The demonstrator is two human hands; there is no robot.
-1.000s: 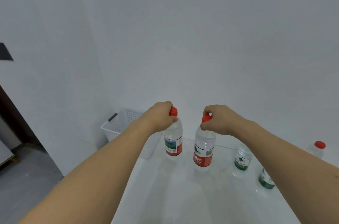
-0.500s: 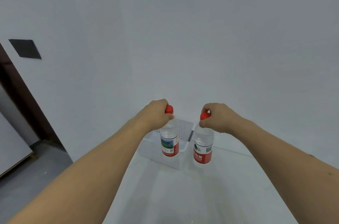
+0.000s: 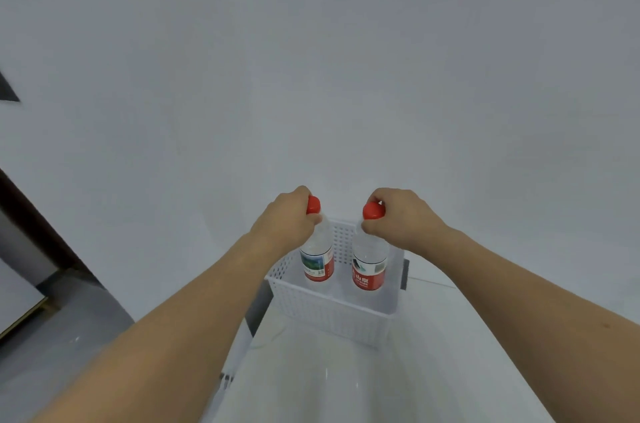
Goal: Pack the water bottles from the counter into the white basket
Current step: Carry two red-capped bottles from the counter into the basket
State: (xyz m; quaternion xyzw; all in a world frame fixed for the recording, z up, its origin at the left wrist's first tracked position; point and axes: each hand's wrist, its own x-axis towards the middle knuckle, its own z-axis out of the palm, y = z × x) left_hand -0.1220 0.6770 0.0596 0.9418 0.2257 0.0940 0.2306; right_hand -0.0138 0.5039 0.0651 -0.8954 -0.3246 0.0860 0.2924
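My left hand [image 3: 289, 220] grips the neck of a clear water bottle [image 3: 318, 258] with a red cap and a red label. My right hand [image 3: 401, 218] grips the cap end of a second red-capped bottle [image 3: 369, 263]. Both bottles hang upright, side by side, with their lower halves inside the white perforated basket [image 3: 332, 310]. The basket stands at the far left end of the white counter [image 3: 363, 384]. Whether the bottles touch the basket floor is hidden by its front wall.
A plain white wall rises right behind the basket. The counter's left edge drops to a grey floor [image 3: 52, 350]. A dark door frame [image 3: 38, 214] stands at the far left. A dark handle [image 3: 404, 275] shows on the basket's right side.
Both hands have carried their bottles left over the counter and lowered them into the basket. The other bottles on the counter have left the view.
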